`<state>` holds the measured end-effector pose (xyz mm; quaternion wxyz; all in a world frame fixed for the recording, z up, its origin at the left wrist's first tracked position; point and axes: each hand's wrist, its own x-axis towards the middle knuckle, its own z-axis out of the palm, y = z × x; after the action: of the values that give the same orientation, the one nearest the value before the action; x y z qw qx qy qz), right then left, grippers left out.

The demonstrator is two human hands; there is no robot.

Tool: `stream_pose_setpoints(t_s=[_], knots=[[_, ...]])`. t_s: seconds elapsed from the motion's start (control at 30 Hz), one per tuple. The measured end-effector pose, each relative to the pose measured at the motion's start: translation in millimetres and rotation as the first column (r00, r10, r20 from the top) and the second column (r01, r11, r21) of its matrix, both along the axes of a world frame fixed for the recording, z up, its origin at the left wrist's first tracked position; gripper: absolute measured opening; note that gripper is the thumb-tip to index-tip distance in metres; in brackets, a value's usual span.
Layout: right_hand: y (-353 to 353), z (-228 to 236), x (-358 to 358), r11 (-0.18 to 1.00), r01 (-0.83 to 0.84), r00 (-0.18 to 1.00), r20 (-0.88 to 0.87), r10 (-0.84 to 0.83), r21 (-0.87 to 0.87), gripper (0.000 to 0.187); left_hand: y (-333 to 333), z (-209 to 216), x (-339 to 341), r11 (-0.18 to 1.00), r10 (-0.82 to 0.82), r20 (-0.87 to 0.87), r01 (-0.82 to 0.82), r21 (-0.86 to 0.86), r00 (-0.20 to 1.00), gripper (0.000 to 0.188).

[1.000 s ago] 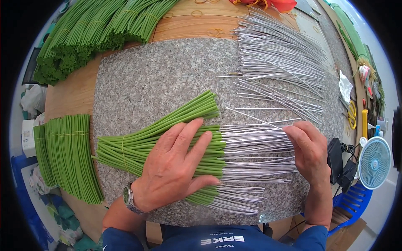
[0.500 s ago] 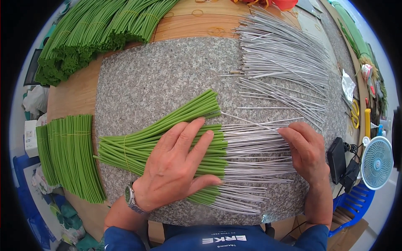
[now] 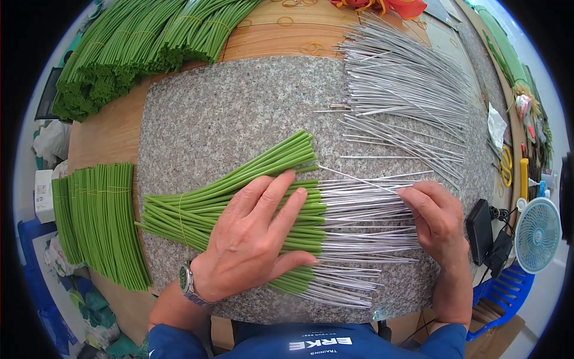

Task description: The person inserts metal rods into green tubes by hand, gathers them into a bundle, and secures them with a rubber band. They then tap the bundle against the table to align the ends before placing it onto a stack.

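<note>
My left hand [image 3: 248, 230] lies spread over a fanned bundle of thin green tubes [image 3: 239, 203], which a rubber band gathers toward its left end. Silvery wires [image 3: 371, 230] stick out from the right ends of many tubes; the upper group of tubes [image 3: 269, 158] shows bare ends. Between thumb and forefinger my right hand [image 3: 439, 218] pinches one thin metal wire [image 3: 359, 180]. The wire slants up to the left, its tip close to a tube end just right of my left fingertips. Whether it touches the tube I cannot tell.
Loose metal wires [image 3: 406, 78] are heaped at the back right of the stone slab [image 3: 209, 113]. Banded green bundles lie at far left [image 3: 149, 36] and left [image 3: 101, 224]. At right are yellow-handled scissors [image 3: 506, 164], a black adapter [image 3: 480, 222] and a small blue fan [image 3: 538, 233].
Very little differs. The pinched wire's tip sits slightly lower and farther right, near the same tube ends. My left hand stays on the tubes.
</note>
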<state>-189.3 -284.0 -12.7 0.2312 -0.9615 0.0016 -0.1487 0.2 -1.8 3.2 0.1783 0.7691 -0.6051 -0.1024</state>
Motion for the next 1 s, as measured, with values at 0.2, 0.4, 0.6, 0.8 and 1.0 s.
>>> stream_pose_setpoints(t_s=[0.2, 0.4, 0.6, 0.8, 1.0], knots=[[0, -2, 0, 1.0, -0.025, 1.0, 0.019, 0.025, -0.011, 0.044, -1, 1, 1, 1.0, -0.004, 0.002, 0.004, -0.001, 1.0, 0.089], [-8, 1, 6, 0.997, -0.035, 0.999, 0.026, 0.037, -0.073, 0.037, -1, 1, 0, 1.0, 0.0, 0.007, 0.0, 0.001, 1.0, 0.089], [-22, 4, 24, 0.992, -0.112, 0.992, 0.049, 0.115, -0.063, 0.027, -2, -1, 0, 1.0, -0.004, 0.0, 0.004, -0.01, 1.0, 0.09], [16, -14, 54, 0.989, -0.147, 0.988, 0.043, 0.147, -0.02, 0.023, 3, -2, -2, 1.0, 0.014, 0.02, -0.014, -0.008, 1.0, 0.093], [26, -4, 60, 0.989, -0.135, 0.991, -0.035, 0.133, -0.065, 0.017, 4, -3, -2, 1.0, 0.02, 0.034, -0.019, -0.017, 0.999, 0.095]])
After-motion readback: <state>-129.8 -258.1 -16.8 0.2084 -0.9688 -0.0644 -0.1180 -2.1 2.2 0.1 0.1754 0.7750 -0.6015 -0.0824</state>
